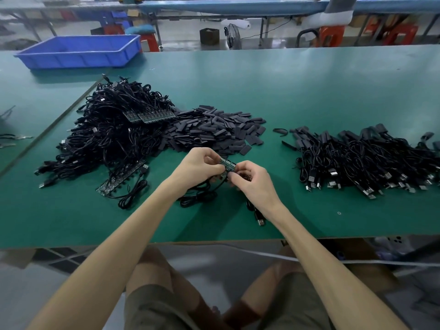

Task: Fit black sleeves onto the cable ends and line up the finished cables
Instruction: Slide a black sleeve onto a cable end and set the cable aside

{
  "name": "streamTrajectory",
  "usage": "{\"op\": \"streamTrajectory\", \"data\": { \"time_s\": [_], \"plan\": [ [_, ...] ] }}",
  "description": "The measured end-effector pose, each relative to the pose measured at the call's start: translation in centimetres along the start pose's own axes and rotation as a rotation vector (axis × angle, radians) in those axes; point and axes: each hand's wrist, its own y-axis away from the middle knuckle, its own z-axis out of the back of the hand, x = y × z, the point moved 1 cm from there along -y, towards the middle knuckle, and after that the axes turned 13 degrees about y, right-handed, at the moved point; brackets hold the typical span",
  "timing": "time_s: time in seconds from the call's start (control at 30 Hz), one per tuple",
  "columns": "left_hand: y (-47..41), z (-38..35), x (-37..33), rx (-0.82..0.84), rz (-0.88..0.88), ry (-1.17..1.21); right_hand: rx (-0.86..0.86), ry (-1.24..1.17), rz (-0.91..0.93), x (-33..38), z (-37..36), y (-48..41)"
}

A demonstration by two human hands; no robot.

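Hands (197,166) (250,181) pinch-tight on circuit board (228,164)

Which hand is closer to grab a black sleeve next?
Probably the left hand: it sits right at the near edge of the sleeve pile. The right hand is farther back. Both pinch the board now.

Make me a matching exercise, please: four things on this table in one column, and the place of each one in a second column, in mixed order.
Things
1. blue tray
2. loose black sleeves
3. sleeved cables
4. small green board

Places
A. pinched between the left hand and the right hand
B. right part of the table
C. far left corner
D. middle, just beyond the hands

Pairs: 1-C, 2-D, 3-B, 4-A
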Motion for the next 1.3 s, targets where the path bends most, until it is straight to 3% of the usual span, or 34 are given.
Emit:
{"op": "streamTrajectory", "data": {
  "time_s": [0.37, 1.3],
  "plan": [
    [-0.3, -0.1, -1.1, 0.03, -0.124, -0.251, -0.028, -0.078, -0.005, -0.3, 0.0, -0.2],
    [-0.3, -0.6, -0.1, -0.111, -0.125, -0.202, -0.09, -0.056, -0.025, -0.4, -0.1, -0.2]
  ]
}}
